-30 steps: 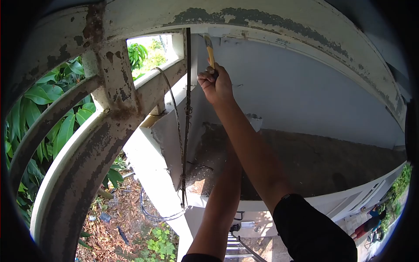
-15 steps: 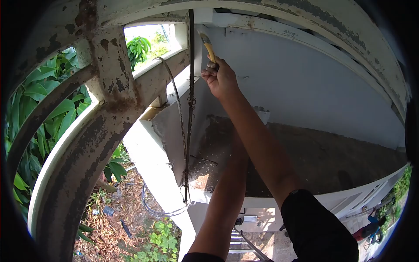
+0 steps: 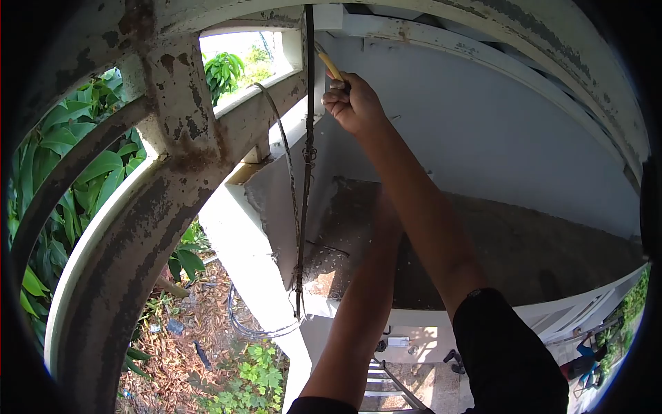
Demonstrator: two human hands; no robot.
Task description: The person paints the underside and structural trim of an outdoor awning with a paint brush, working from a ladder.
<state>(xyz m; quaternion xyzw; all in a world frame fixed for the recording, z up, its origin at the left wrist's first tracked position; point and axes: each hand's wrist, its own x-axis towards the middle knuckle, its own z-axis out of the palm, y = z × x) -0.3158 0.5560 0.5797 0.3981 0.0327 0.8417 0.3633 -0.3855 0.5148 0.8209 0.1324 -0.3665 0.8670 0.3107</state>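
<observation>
My right hand (image 3: 353, 103) is raised and closed around the yellow handle of a paintbrush (image 3: 329, 66). The brush points up and left into the corner of the wall, and its bristle end is partly hidden by a dark upright rod (image 3: 308, 117). Below, my left forearm (image 3: 365, 297) reaches forward and passes behind my right forearm. The left hand's fingers are hidden there, so what they hold does not show. The pale wall (image 3: 483, 131) stands just beyond the brush.
A peeling, curved frame (image 3: 183, 131) fills the left side, with a looped cable (image 3: 279, 124) hanging by the rod. A dusty ledge (image 3: 496, 241) runs below the wall. Far beneath are a ladder (image 3: 383, 383), leaf-covered ground (image 3: 193, 331) and green plants (image 3: 255, 376).
The brush's bristle end has slipped behind the rod, and my right hand sits slightly right and lower in view. A white container beside my right forearm is now almost wholly hidden.
</observation>
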